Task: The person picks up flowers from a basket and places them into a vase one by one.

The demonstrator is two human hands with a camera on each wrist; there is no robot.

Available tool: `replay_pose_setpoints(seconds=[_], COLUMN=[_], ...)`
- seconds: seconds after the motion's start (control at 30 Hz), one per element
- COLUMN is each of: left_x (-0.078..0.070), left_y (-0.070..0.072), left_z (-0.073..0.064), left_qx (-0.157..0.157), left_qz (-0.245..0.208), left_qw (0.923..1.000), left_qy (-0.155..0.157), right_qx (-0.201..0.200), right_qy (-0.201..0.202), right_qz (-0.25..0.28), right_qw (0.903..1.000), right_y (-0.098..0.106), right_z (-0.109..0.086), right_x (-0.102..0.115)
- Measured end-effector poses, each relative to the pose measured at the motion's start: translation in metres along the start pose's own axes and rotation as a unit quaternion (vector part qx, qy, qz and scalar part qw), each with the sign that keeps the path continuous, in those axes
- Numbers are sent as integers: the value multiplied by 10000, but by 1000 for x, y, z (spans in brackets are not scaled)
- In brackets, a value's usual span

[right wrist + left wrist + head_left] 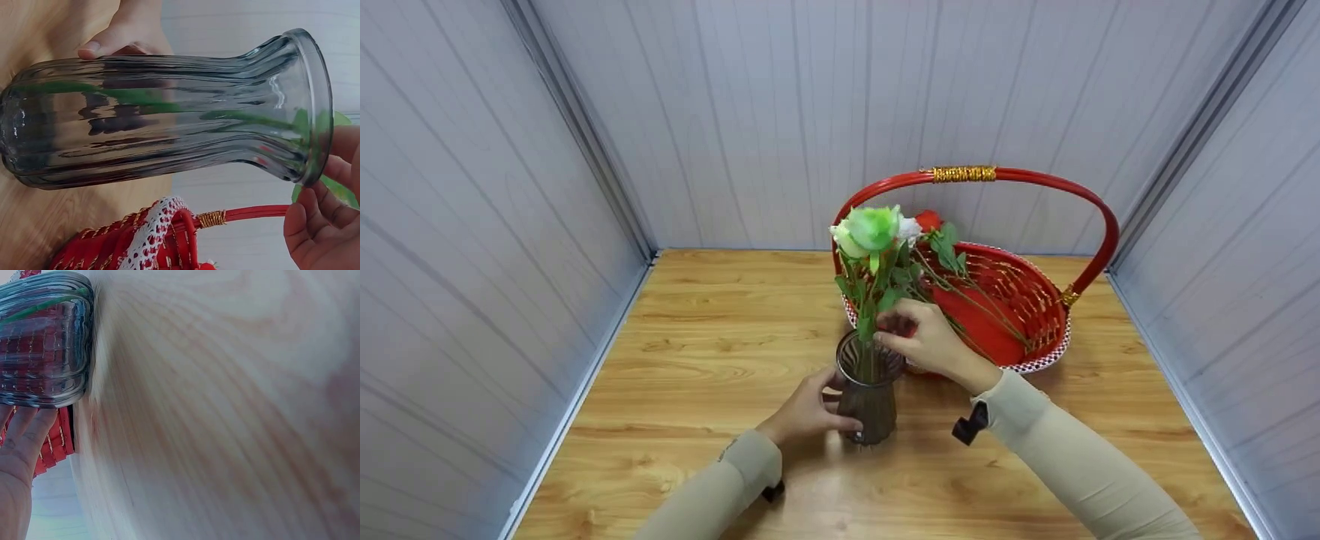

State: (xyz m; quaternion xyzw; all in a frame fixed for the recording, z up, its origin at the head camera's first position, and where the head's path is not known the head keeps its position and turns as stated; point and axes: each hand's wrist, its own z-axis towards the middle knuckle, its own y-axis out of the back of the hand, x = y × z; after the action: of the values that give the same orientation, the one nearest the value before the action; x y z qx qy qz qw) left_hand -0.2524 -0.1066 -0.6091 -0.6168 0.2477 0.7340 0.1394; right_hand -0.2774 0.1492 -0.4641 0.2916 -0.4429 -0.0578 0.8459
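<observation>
Green rose step: judging by my feeds, I'm seating the green rose (pixel 874 229) & pale flower (pixel 846 244) in the vase (pixel 868 416); heads sit well above the lip.
L hand (pixel 810 409): clamped on the lower vase, thumb in front, other fingers round the far side; prob. steadying it.
R hand (pixel 926 337): fingers curled in at the leaves (pixel 866 324) just above the lip, thumb & index close; can't tell if they pinch a stem.
Next at the lip: calls for a firm L hand & R hand easing off w/o dragging leaves, imo; a snag could tip the vase.
Vase spot: upright on the bench (pixel 720 360), just beside the basket (pixel 1039 300), on its near left.
Vase glass: see-thru, smoky grey, ribbed lengthwise, waisted neck, flared mouth; green stem (pixel 140 100) shows thru, broken up by the ribs.
Basket weave: red strips w/ gold strands, white lacy trim, glossy arched handle (pixel 1050 180) w/ gold winding.
Basket load: thin stems (pixel 996 310) over a flat red base (pixel 975 322); red flower (pixel 928 220) at the back left.
White flower (pixel 910 230): beside the green rose; can't tell if vase's or basket's.
Bench top: smooth, yellow-brown wood grain.
</observation>
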Motion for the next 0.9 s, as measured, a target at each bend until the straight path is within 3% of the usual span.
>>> replay_pose_setpoints(seconds=[0.3,0.63,0.9], left_x=[0,2,3], left_y=[0,1,0], left_z=[0,0,0], left_qx=[29,2,-3], left_qz=[13,202,-83], left_qw=[10000,9998,9999], left_qy=[-56,-5,-58], right_qx=[-27,-257,-380], right_qy=[-557,-808,-1237], right_qz=[-101,-154,-251], right_qw=[9984,9963,9913], right_y=[13,36,57], right_z=[-6,-19,-24], right_x=[-6,-23,-39])
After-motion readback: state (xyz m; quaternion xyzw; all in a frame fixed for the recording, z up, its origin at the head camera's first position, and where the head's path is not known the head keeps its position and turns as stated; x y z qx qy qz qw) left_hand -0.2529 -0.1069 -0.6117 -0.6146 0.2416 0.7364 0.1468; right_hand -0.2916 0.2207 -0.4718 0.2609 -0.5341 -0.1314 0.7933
